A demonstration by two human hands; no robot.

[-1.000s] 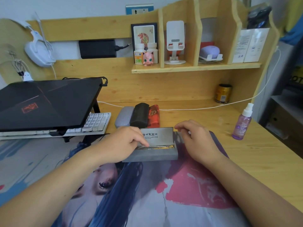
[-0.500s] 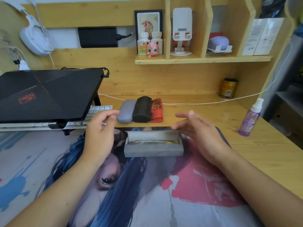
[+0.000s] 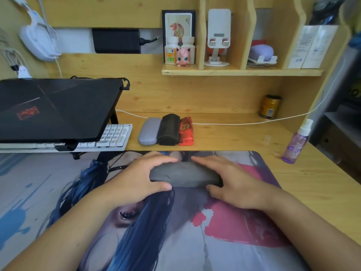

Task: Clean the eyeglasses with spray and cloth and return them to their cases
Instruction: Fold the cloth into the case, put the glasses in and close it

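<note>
In the middle of the frame a dark grey glasses case (image 3: 185,176) lies closed on the printed desk mat (image 3: 195,241). Both hands clasp it, one at each end. The left hand (image 3: 136,182) curls over the case's left end, fingers across the top and thumb along the near edge. The right hand (image 3: 232,184) wraps the right end the same way, fingers reaching over the far side and thumb tucked at the front. The glasses themselves cannot be seen.

Just above, on the bare wooden desk (image 3: 234,137), three more cases sit side by side, touching: a light grey case (image 3: 147,131), a black case (image 3: 169,129) and a red case (image 3: 185,131). At the right edge of the frame stands a purple spray bottle (image 3: 297,143) with a white nozzle, well apart from the hands. A closed black laptop (image 3: 56,108) rests on a stand in the upper left, over a white keyboard (image 3: 113,135). A gold can (image 3: 270,106) stands near the back panel on the right.
</note>
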